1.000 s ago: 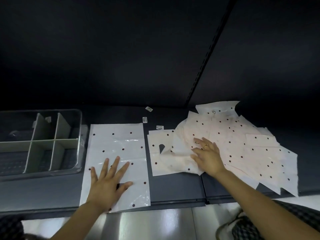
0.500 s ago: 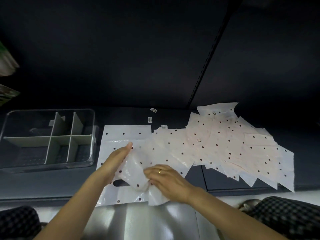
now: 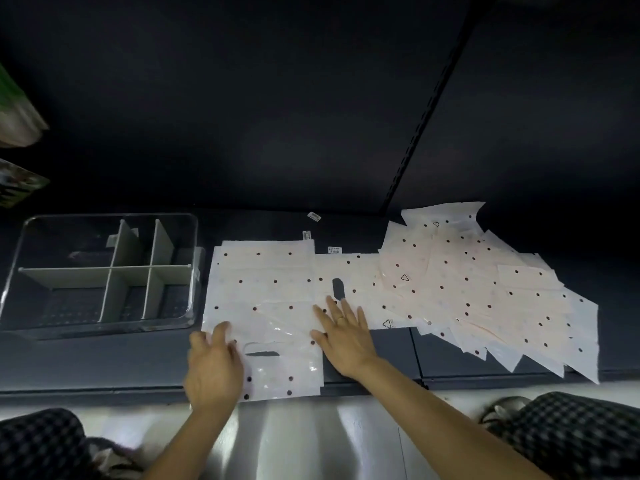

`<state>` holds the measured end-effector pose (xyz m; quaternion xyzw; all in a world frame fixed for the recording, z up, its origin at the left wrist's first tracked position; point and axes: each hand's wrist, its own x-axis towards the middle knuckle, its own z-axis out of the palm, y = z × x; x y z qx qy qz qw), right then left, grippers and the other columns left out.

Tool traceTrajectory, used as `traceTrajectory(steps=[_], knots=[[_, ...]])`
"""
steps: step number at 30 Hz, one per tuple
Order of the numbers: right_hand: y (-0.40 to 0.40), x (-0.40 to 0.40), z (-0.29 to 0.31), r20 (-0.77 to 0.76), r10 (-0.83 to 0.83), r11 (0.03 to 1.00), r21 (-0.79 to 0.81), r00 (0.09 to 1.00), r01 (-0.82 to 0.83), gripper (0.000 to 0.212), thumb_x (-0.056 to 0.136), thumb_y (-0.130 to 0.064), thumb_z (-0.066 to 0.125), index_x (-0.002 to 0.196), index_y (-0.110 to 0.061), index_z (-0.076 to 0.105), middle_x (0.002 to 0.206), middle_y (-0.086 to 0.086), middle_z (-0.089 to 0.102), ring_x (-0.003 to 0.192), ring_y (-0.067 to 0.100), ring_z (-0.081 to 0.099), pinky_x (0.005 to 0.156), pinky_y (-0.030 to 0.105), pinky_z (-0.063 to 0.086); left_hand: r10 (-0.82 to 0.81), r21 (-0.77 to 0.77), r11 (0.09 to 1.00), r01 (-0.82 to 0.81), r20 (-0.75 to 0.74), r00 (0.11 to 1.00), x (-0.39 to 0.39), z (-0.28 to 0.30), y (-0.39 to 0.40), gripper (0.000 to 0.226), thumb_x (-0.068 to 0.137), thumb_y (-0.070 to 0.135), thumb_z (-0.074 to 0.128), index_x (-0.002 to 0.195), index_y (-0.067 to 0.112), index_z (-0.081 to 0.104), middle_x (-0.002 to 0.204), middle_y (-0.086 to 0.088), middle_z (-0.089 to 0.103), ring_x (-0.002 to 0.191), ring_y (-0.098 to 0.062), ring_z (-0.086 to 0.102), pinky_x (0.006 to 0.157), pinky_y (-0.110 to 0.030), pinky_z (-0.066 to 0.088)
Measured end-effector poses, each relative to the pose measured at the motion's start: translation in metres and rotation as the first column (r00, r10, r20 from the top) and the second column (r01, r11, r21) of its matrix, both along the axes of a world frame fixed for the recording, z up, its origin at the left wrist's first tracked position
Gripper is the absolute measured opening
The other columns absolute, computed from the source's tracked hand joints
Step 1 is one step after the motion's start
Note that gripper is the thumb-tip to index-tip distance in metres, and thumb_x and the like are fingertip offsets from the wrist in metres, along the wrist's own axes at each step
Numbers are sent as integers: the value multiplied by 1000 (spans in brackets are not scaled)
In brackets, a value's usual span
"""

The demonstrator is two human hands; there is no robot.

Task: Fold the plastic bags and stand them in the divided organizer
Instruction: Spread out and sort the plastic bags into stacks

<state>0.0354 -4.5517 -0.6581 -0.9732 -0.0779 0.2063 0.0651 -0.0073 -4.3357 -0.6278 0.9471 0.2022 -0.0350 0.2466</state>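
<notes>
A white plastic bag with dark dots (image 3: 266, 299) lies flat on the dark shelf, its cut-out handle toward me. My left hand (image 3: 213, 367) rests flat on its near left corner. My right hand (image 3: 344, 336) presses with straight fingers on its right edge, where a second dotted bag (image 3: 349, 289) overlaps. A loose pile of several more dotted bags (image 3: 485, 289) spreads to the right. The clear divided organizer (image 3: 31, 237) stands at the left with grey partitions.
The shelf's front edge (image 3: 381, 388) runs just below the bags, with shiny metal floor beneath. Small white labels (image 3: 314, 216) lie behind the bags. A dark back panel rises behind. Checked fabric shows at both lower corners.
A bag pulled over from the pile by my right hand now lies spread flat on the first one. Both hands have gone from holding crumpled plastic to pressing flat.
</notes>
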Motion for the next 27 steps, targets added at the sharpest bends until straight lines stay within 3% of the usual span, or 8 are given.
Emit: traceTrajectory(steps=[4,6,9,13,17,21,24,27], knots=[[9,23,2,61,-5,997,76,998,0,54,99,-51,21,149,-33,12,159,-6,-6,146,23,-9,117,45,-8,-209,221,962,163,204,956,2,3,-3,41,81,11,68,121,5,60,130,-28,47,117,-48,45,94,-58,39],[-1,26,2,131,-120,987,127,984,104,59,98,-51,27,150,-32,7,159,-5,-8,146,23,-9,117,44,-6,-420,270,896,354,249,873,7,5,-8,34,91,23,55,120,7,62,134,-26,48,124,-45,45,103,-59,34],[-26,20,-4,69,-98,995,15,993,97,67,94,-60,26,149,-36,-5,157,-3,-14,145,24,-15,118,45,-7,-654,173,737,653,-60,754,12,-2,-17,75,88,61,-3,142,31,40,158,-8,15,144,-36,13,112,-56,17],[-59,2,-5,125,139,988,48,982,-146,49,101,-44,27,148,-39,14,158,-8,-4,146,19,-10,117,37,-10,-622,141,736,662,-246,743,15,-33,-3,97,57,77,-29,144,52,5,157,10,-18,143,-26,-21,110,-63,-5],[-100,-22,6,81,361,903,220,929,-370,38,97,-46,40,135,-40,45,152,-22,14,143,1,-8,116,25,-12,-602,78,773,630,-224,766,29,-34,16,74,77,80,0,140,51,25,157,16,-9,144,-21,-17,110,-63,-7],[-105,-29,19,180,82,879,451,980,-156,25,91,-39,56,105,-25,71,126,-21,51,130,2,35,113,36,26,-546,68,834,548,-48,836,33,-25,8,55,87,71,26,117,36,56,152,11,29,146,-17,5,114,-53,-1],[-79,-16,21,166,-221,877,465,961,121,36,96,-38,47,130,-27,54,143,-7,41,137,16,30,115,38,25,-604,-8,794,607,94,791,30,-16,-18,82,79,79,12,122,26,57,146,7,40,143,-14,18,117,-36,5],[-57,-9,6,34,-107,982,160,994,100,56,96,-55,28,148,-35,20,159,-5,-1,145,21,-12,118,41,-6,-681,-51,729,683,51,731,26,-18,-47,59,93,60,36,142,27,37,155,9,23,145,-9,8,117,-27,0]])
